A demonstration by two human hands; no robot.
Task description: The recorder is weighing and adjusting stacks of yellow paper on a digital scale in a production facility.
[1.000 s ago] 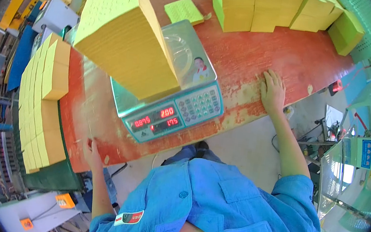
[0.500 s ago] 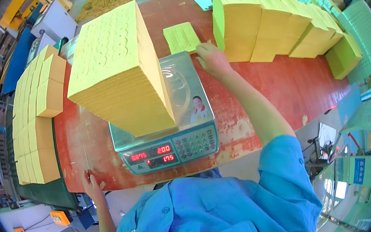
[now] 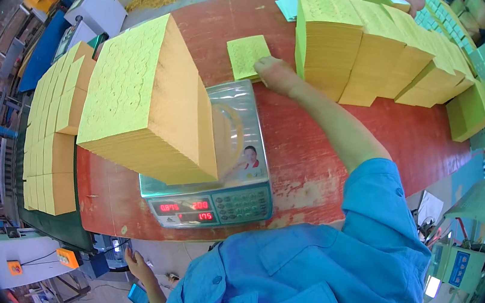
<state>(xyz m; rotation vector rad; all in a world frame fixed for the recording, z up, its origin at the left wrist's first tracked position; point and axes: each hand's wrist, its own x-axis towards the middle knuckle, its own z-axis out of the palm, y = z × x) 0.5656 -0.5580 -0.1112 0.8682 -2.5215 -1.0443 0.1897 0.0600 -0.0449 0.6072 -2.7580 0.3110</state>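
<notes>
My right hand (image 3: 277,76) is closed on the near right corner of a low stack of yellow paper sheets (image 3: 247,54), lying just beyond the scale. The sheets' faces carry wavy rows of small marks. On the metal pan of a digital scale (image 3: 254,116) stands a tall stack of the same yellow sheets (image 3: 125,92), leaning a little. Red digits glow on the scale's front panel. My left hand (image 3: 140,267) hangs off the table's near edge, holding nothing, its fingers loosely apart.
Tall yellow stacks (image 3: 327,53) line the far right of the red table (image 3: 326,162); smaller yellow blocks (image 3: 59,186) stand at the left on a dark green surface. Pale blue sheets (image 3: 286,5) lie at the back. Another person's hand (image 3: 416,2) is at a stack far right.
My left hand has dropped away from the table's near edge. My right hand stays at the low stack. The view has shifted slightly, and another person's hand has come into it.
</notes>
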